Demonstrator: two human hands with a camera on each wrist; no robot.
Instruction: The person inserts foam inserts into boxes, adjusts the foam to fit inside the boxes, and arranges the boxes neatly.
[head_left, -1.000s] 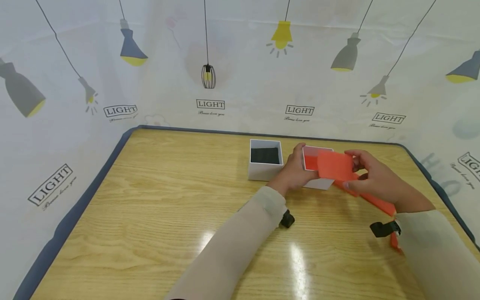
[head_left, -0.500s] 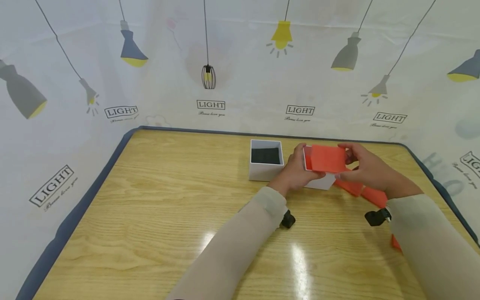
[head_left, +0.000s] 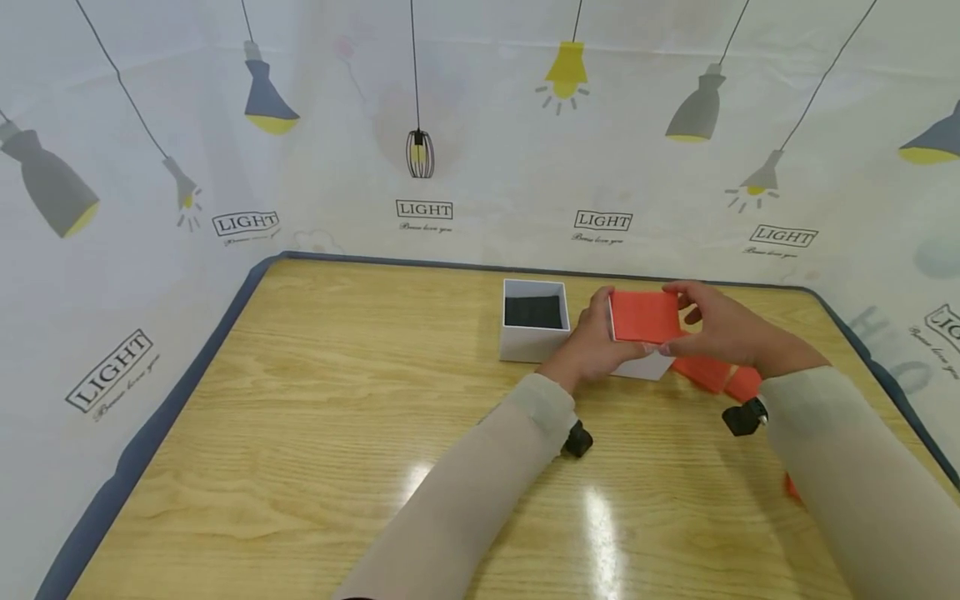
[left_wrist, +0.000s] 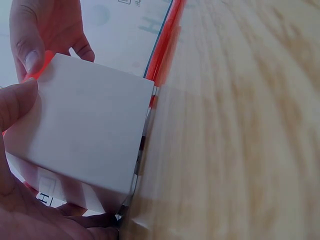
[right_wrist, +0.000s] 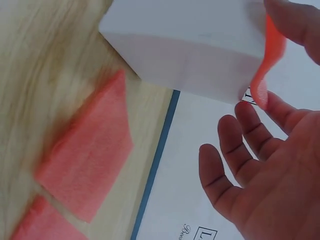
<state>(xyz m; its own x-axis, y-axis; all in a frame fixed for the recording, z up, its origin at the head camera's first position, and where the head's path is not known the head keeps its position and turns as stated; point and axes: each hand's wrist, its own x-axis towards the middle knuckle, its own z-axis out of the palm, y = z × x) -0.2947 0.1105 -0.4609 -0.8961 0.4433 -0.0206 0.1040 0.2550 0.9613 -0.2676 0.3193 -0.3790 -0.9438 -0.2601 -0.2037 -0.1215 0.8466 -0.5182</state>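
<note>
My left hand (head_left: 592,348) grips a white box (head_left: 639,367) by its left side. In the left wrist view its thumb lies along the near top edge of the white box (left_wrist: 87,122), with fingers round another side. A soft red folded cloth (head_left: 643,317) lies across the box's mouth and hides the inside. My right hand (head_left: 727,332) pinches the cloth's right edge between thumb and a finger. The right wrist view shows this red cloth (right_wrist: 274,42) bent at the box's rim, the other fingers of the right hand (right_wrist: 285,165) spread loosely.
A second white box (head_left: 534,342), holding dark folded material (head_left: 532,312), stands left of the gripped one. More red folded pieces (head_left: 701,372) lie on the wooden table (head_left: 315,417) at the right, partly under the right arm. A lamp-patterned white backdrop (head_left: 495,150) borders the table.
My right hand has moved left with the red cloth, bringing it from the box's right side to across its mouth. The left hand keeps its grip on the box.
</note>
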